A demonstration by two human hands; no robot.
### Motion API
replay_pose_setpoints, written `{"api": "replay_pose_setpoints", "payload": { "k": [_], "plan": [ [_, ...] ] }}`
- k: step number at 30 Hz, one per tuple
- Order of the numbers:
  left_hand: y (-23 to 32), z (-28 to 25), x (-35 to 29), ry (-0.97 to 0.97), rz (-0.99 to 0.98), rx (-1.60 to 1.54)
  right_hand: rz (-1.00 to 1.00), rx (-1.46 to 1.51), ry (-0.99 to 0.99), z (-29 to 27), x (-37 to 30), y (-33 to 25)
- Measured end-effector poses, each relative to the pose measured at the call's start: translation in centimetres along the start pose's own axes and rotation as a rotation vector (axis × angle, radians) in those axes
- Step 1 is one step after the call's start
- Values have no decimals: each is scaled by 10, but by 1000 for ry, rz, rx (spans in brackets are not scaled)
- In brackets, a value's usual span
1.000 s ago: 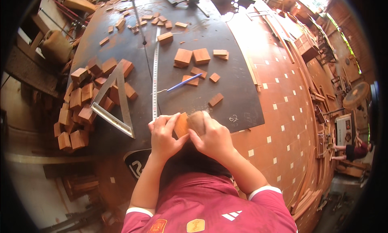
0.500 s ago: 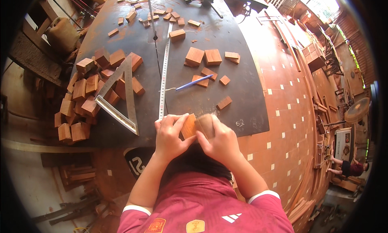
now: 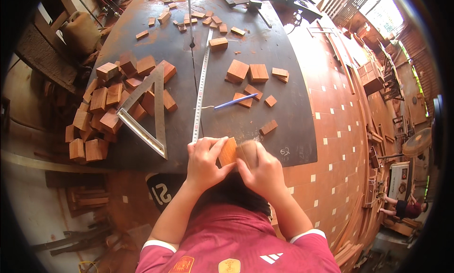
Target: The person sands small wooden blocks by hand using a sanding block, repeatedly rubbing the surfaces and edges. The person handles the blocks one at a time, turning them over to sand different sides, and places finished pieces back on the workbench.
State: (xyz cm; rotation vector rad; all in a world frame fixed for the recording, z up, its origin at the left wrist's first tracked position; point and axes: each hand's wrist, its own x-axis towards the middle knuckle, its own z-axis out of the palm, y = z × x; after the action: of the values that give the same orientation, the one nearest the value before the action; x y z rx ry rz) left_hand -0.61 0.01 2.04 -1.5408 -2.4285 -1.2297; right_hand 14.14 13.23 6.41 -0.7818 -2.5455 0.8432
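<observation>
Near the front edge of the dark table, my left hand point(image 3: 204, 162) is closed on an orange-brown wooden block point(image 3: 228, 153). Right beside it, my right hand point(image 3: 266, 171) grips a duller brown block point(image 3: 247, 152), smeared by motion, against or very near the first block's side. Its exact kind is hard to make out. Beyond my hands a measuring tape point(image 3: 202, 83) runs along the table. A metal triangular set square point(image 3: 160, 112) leans on a heap of wooden blocks point(image 3: 98, 100) at the left. To the right, a blue pen point(image 3: 236, 101) rests across small wooden pieces.
Two larger blocks point(image 3: 258, 73) and several offcuts lie on the table's right half point(image 3: 293, 121). More small offcuts are scattered at the far end, near a dark metal tool point(image 3: 255, 4). Tiled floor point(image 3: 326, 178) stretches to the right, where another person point(image 3: 410, 209) appears far off.
The view has shifted slightly, so table and hands sit a little further right in the picture. Both hands keep their blocks together; the right one's block is still blurred, slightly changed in tilt.
</observation>
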Motion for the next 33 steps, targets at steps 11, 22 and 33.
{"api": "replay_pose_setpoints", "payload": {
  "k": [11,22,33],
  "plan": [
    [0,2,1,-9,15,13,-47,-63,79,10,19,-3],
    [2,7,-1,40,-3,117,4,-67,110,8,8,5],
    [1,-9,4,-155,122,-53,-61,6,39,-21,-2,20]
  ]
}}
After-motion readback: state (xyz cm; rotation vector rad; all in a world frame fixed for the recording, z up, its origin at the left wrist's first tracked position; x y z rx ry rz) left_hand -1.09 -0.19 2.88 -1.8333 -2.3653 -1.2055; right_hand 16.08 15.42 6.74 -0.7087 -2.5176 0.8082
